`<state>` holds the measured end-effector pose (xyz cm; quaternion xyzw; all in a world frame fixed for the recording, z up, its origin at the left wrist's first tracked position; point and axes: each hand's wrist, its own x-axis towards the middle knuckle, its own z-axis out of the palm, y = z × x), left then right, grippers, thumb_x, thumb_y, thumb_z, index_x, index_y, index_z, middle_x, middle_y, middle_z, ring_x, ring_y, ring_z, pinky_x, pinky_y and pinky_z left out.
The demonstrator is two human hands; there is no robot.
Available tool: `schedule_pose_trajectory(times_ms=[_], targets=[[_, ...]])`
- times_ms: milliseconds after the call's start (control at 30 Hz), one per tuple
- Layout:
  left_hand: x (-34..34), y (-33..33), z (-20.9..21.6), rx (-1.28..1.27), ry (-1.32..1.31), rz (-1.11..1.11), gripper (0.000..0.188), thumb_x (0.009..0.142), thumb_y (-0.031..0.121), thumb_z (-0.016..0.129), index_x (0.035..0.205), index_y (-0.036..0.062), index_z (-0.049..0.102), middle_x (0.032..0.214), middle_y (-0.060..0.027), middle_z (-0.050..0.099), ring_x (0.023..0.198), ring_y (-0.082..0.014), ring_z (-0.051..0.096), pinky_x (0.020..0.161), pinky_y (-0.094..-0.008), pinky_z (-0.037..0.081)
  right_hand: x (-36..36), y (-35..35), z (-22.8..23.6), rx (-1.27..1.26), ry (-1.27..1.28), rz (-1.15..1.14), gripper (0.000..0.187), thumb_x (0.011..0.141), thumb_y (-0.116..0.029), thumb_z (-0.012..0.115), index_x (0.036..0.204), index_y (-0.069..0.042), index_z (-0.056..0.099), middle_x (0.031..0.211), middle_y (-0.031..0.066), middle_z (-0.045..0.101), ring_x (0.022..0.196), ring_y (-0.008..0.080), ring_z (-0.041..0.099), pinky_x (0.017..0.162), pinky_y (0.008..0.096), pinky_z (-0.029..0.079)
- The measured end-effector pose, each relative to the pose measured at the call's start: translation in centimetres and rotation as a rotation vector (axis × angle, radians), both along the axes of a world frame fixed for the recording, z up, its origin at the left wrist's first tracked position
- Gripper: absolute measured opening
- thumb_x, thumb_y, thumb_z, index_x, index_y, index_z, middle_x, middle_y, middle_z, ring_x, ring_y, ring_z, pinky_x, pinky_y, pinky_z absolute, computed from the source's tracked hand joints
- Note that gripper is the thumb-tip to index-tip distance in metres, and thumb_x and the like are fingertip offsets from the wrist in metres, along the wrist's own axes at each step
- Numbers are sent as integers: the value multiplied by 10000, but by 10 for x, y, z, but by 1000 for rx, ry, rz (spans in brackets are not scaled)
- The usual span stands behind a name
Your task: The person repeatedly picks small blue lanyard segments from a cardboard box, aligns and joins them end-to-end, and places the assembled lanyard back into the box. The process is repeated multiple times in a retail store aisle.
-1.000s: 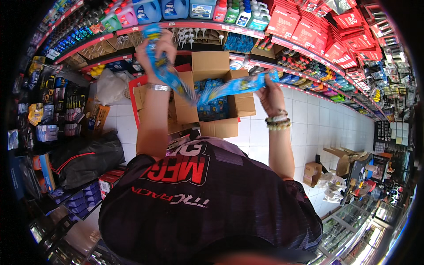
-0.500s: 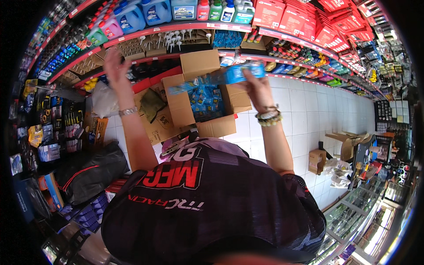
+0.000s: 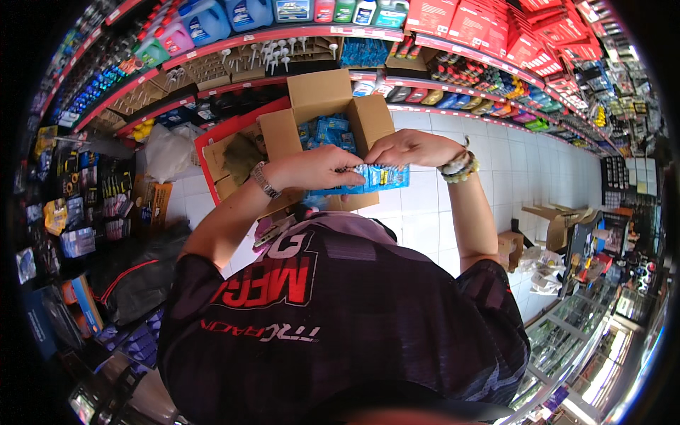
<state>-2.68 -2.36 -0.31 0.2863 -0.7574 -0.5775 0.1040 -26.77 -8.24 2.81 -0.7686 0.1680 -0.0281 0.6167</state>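
My left hand point(image 3: 327, 168), with a metal watch at the wrist, grips a bundle of blue sachets point(image 3: 386, 177) by its left end. Bent over the bundle's upper edge is my right hand point(image 3: 411, 149), with bead bracelets at the wrist. Its fingers are closed, fingertips pinched at that edge; part of them is hidden. The bundle is held level above the near side of an open cardboard box point(image 3: 319, 97), whose flaps stand out. More blue sachets point(image 3: 331, 132) lie inside the box, partly covered by my left hand.
Shelves with bottles and jugs point(image 3: 205, 25) run along the far side, with white funnels point(image 3: 276, 55) below. Left of the box lie flattened cardboard point(image 3: 223, 185) and a white plastic bag point(image 3: 168, 152). A black bag point(image 3: 138, 273) is at lower left; a glass counter point(image 3: 567, 340) stands lower right.
My left hand has come down from the upper left onto the sachets. My right hand has drawn the sachets nearer and lower, and both hands now meet at them.
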Motion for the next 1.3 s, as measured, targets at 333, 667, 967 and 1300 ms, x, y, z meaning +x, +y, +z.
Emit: schedule_pose_trajectory(times_ms=[333,667,967,1300], targets=[[21,19,73,312,127,1,318,1011,256,427,928,-13,574,812,-99,691,549,-149,655,492,-255,504,22,53,55,-110,18,-117,246,968,-240,538,877,-28,623,620,101,531,549,186,515,551,342,425],[42,32,72,275,498,456,313,1019,229,410,900,-12,571,790,-129,687,482,-129,603,468,-230,483,17,64,52,221,-176,-626,303,983,-228,519,814,13,588,680,46,632,583,73,538,535,254,447],[37,13,28,-341,311,454,345,997,180,423,1292,57,553,1427,-127,401,1316,-227,366,1088,-378,273,54,38,-27,-564,-222,-590,578,854,-319,689,1288,10,496,949,205,599,897,238,616,793,389,491],[25,10,-24,257,184,244,338,1001,274,468,1235,34,513,1118,-123,636,959,-143,638,797,-292,512,30,26,-13,207,-209,-779,231,865,-47,672,1061,7,560,930,36,643,810,74,615,696,230,524]])
